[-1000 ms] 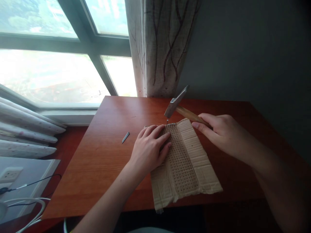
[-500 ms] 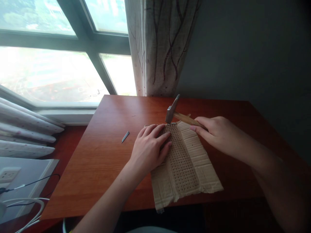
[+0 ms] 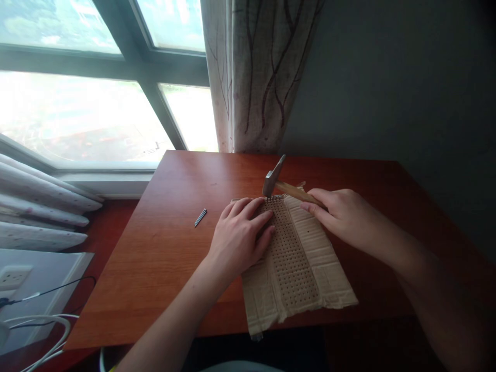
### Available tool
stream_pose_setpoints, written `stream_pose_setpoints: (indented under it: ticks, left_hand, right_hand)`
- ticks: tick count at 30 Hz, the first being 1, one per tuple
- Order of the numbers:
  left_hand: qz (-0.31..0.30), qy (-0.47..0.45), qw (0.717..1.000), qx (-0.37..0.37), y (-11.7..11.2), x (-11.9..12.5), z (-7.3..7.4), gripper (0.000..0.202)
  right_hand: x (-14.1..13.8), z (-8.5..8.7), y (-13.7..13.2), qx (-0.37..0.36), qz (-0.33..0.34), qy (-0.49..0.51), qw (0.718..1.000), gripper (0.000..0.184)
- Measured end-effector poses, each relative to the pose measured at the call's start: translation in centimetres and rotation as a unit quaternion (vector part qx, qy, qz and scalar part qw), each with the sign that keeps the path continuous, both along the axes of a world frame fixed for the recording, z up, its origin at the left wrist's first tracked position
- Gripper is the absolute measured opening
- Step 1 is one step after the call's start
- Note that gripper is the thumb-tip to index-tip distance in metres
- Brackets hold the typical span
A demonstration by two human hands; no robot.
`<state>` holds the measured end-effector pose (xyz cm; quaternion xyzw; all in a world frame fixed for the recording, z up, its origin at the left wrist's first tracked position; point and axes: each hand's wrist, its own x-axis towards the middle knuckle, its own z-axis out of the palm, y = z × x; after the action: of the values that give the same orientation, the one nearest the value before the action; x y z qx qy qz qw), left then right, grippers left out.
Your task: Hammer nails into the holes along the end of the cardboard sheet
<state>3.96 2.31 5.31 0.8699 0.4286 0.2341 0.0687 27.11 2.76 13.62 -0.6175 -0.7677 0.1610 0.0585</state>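
Observation:
My right hand [image 3: 333,206] grips the wooden handle of a hammer [image 3: 296,192]. The hammer's metal head is at the far edge of a perforated board, over what look like small nails too tiny to make out clearly. That board [image 3: 294,263], brown with rows of small holes, rests on a torn piece of cardboard [image 3: 333,274]. Flat across the board and the cardboard's left part lies my left hand [image 3: 240,232], fingers stretched toward the hammer head. Several loose nails [image 3: 200,217] lie together on the table, left of my left hand.
The reddish-brown wooden table [image 3: 163,274] carries everything. Behind it hang a patterned curtain [image 3: 263,77] and a dark wall. A window [image 3: 77,119] is at the left, with a wall socket [image 3: 15,277] and white cables [image 3: 58,330] low beside the table.
The hammer and my right hand have shifted slightly left, the head staying near the board's far edge. My left hand has hardly moved.

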Motion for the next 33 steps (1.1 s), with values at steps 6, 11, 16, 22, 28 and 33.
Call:
stream_pose_setpoints:
  ticks: [6,11,16,22,28,33]
  left_hand:
    - [-0.003,-0.008,1.0,-0.007,0.0,0.0,-0.1,0.033]
    - [-0.004,-0.01,1.0,-0.009,0.0,0.0,-0.1,0.032]
    - [-0.006,-0.012,1.0,-0.009,0.1,-0.1,0.1,0.032]
    - [-0.021,-0.009,0.999,-0.024,0.7,-0.5,0.2,0.032]
    - [-0.029,-0.011,0.999,-0.035,1.1,-0.9,0.2,0.033]
    - [-0.026,-0.015,0.999,-0.033,1.0,-0.9,0.2,0.033]
  right_hand:
    - [0.0,-0.3,-0.1,0.016,-0.003,0.009,1.0,0.027]
    - [0.2,-0.7,-0.1,0.024,0.003,0.016,1.0,0.025]
    - [1.0,-1.1,-0.2,0.112,-0.028,0.096,0.989,0.02]
    - [1.5,-4.0,1.7,0.226,-0.148,0.432,0.86,0.034]
    - [0.9,-6.4,3.7,0.226,-0.155,0.577,0.769,0.044]
    - [1.1,-7.8,3.7,0.242,-0.165,0.576,0.763,0.044]
